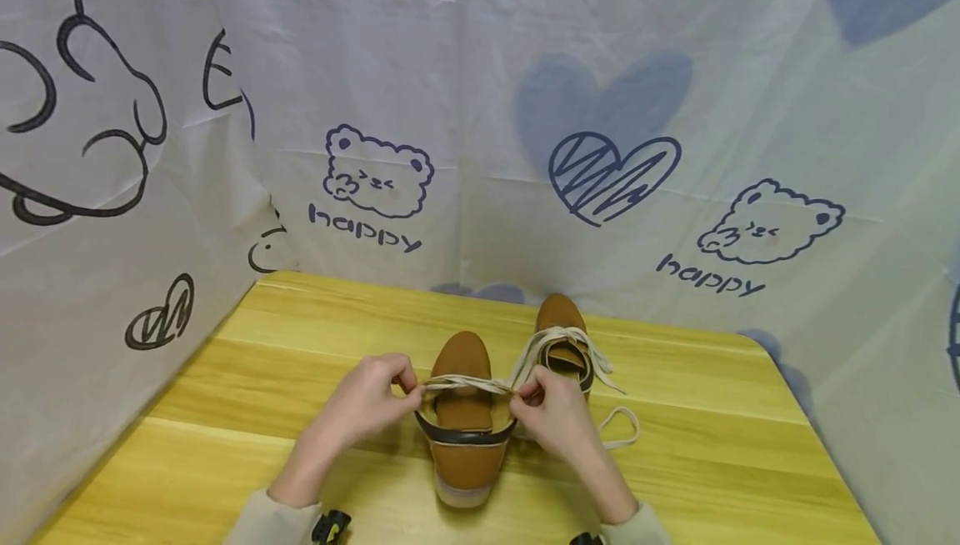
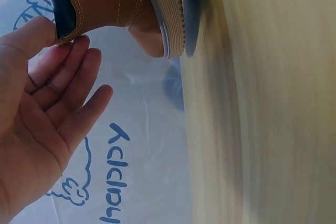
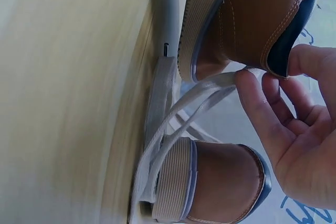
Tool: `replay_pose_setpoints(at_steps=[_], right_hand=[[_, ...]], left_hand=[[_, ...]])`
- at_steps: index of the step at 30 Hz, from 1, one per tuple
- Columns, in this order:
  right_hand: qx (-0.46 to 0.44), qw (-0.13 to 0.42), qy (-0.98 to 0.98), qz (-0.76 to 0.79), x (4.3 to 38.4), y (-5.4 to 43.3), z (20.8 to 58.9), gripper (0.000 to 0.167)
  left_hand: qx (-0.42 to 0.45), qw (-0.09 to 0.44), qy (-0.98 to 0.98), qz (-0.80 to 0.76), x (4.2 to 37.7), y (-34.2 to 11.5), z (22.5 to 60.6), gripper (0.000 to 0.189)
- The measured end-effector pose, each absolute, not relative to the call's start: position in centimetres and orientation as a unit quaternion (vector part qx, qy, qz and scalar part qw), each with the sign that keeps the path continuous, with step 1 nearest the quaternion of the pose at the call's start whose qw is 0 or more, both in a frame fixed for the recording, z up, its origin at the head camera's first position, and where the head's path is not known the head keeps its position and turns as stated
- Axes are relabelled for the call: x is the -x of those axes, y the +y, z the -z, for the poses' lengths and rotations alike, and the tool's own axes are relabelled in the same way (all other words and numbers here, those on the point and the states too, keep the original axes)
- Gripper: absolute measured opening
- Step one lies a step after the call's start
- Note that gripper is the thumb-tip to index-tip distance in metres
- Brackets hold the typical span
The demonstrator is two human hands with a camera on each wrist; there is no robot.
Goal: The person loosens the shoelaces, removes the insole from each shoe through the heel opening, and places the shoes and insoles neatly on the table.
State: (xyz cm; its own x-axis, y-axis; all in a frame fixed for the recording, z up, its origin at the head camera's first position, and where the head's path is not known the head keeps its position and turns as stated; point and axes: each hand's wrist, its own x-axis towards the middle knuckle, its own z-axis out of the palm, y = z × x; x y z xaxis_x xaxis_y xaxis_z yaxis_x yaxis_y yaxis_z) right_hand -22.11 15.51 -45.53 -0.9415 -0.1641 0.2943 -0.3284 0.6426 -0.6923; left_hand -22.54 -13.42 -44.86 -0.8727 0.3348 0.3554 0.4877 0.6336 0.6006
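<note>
Nearest, left sleeve (image 1: 266,520), below and left of the near shoe (image 1: 467,466); below and right of it, right sleeve (image 1: 637,527). At the near shoe's left edge, possible loss of the left flap (image 2: 65,17), because of a fingertip hold on a narrow corner. Across its opening, some chance of bunching or twisting in the lace (image 1: 465,382), from overlapped strands. With uneven pulling, likely skewing of the near shoe. To its right, a snagging risk from draped strands (image 3: 210,84) close to the far shoe (image 1: 560,312).

Left of the near shoe, left hand (image 1: 375,395): thumb and forefinger together on the flap corner, remaining fingers loosely fanned. Between both hands, at the table (image 1: 750,445), the near shoe itself. Right of it, right hand (image 1: 551,412): pinching the right flap (image 3: 291,40) at its corner, another finger in touch with strands, middle ones curled. Up and right of the near shoe, the far shoe; impossible to tell from which shoe the strands come.
</note>
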Motion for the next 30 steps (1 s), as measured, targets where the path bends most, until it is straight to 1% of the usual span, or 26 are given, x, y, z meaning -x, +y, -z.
replay_pose_setpoints(at_steps=[3, 8, 10, 16, 19, 23, 26, 28, 30], right_hand=[[-0.139, 0.107, -0.902, -0.395, 22.1, 15.5, 45.5, 0.010], [-0.160, 0.140, -0.900, -0.381, 22.1, 14.9, 45.5, 0.018], [-0.168, 0.146, -0.895, -0.386, 22.0, 14.5, 45.6, 0.020], [-0.170, 0.109, -0.893, -0.402, 21.4, 13.8, 45.8, 0.018], [-0.174, 0.093, -0.893, -0.404, 21.1, 13.8, 45.8, 0.017], [-0.184, 0.086, -0.892, -0.403, 20.7, 13.7, 45.7, 0.017], [-0.198, 0.085, -0.894, -0.393, 20.4, 13.5, 45.5, 0.017], [-0.206, 0.085, -0.895, -0.387, 20.0, 13.4, 45.4, 0.017], [-0.213, 0.089, -0.893, -0.386, 19.5, 13.4, 45.2, 0.018]], left_hand=[[0.231, 0.101, -0.898, 0.361, 22.6, -13.5, 44.9, 0.023], [0.246, 0.106, -0.895, 0.356, 22.7, -13.4, 44.7, 0.024], [0.260, 0.108, -0.893, 0.352, 22.6, -13.3, 44.6, 0.025], [0.293, 0.096, -0.890, 0.334, 22.3, -12.5, 44.5, 0.026], [0.291, 0.083, -0.896, 0.326, 22.2, -11.9, 44.6, 0.027], [0.280, 0.063, -0.902, 0.323, 22.2, -11.4, 44.6, 0.027], [0.270, 0.049, -0.902, 0.333, 22.3, -11.5, 44.4, 0.023], [0.263, 0.048, -0.901, 0.341, 22.6, -11.8, 44.3, 0.020], [0.261, 0.059, -0.900, 0.345, 23.1, -12.0, 44.2, 0.016]])
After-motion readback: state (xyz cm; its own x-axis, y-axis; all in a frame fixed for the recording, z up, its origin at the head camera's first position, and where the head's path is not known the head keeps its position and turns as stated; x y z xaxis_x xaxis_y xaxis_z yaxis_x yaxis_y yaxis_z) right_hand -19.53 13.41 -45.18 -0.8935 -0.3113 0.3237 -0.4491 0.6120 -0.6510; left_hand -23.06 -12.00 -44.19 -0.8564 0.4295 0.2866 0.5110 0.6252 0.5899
